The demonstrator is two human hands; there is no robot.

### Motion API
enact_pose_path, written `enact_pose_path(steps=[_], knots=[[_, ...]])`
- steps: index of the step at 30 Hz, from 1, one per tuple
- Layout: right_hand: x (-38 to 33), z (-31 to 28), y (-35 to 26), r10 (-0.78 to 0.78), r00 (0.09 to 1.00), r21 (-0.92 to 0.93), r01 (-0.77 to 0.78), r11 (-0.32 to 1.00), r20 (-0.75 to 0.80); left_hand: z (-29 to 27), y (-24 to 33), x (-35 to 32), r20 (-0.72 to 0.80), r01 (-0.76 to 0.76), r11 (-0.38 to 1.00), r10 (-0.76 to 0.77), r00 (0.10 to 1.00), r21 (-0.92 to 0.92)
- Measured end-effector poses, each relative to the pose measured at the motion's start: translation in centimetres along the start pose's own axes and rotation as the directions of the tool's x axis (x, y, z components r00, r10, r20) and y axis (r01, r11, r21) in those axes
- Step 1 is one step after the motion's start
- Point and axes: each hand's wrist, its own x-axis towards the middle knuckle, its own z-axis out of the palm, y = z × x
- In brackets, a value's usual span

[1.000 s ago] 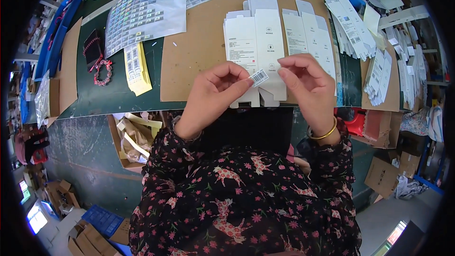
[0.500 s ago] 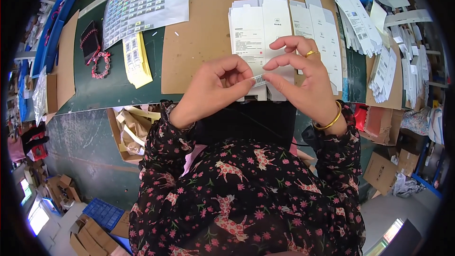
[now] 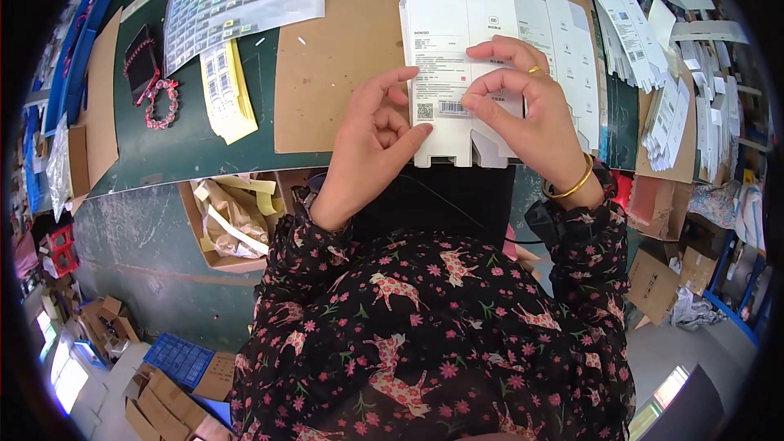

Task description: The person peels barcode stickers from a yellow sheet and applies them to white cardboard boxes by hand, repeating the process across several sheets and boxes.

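indoors, cartons (image 3: 445, 65), green table (image 3: 186, 135), scuffed floor (image 3: 147, 253)

Barcode label (image 3: 452, 109): small white rectangle with black bars; nearly level, dipping slightly rightward; over the lower part of the carton's left panel, just right of a printed square code; right end pinched
Flat carton (image 3: 438, 23): white, unfolded flat, printed with dark text and a small red mark; flaps at the far end, notched near end at the table's front edge; lying lengthwise, face up
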Motion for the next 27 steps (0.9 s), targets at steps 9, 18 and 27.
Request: enact_pose_path(steps=[9, 18, 27], knots=[[-0.3, 0.4, 0.5, -0.025, 0.999, -0.102, 0.028, 0.994, 0.028, -0.6, -1.2, 0.7, 0.067, 0.01, 1.0, -0.012, 0.998, 0.021], [-0.3, 0.4, 0.5, 0.008, 0.998, -0.13, 0.0, 0.992, 0.062, -0.5, -1.4, 1.1, 0.047, 0.001, 1.0, -0.001, 0.999, 0.015], [-0.4, 0.6, 0.6, 0.0, 0.999, -0.138, 0.006, 0.99, 0.044, -0.2, -1.4, 1.2, 0.033, -0.002, 0.999, 0.001, 0.999, 0.042]])
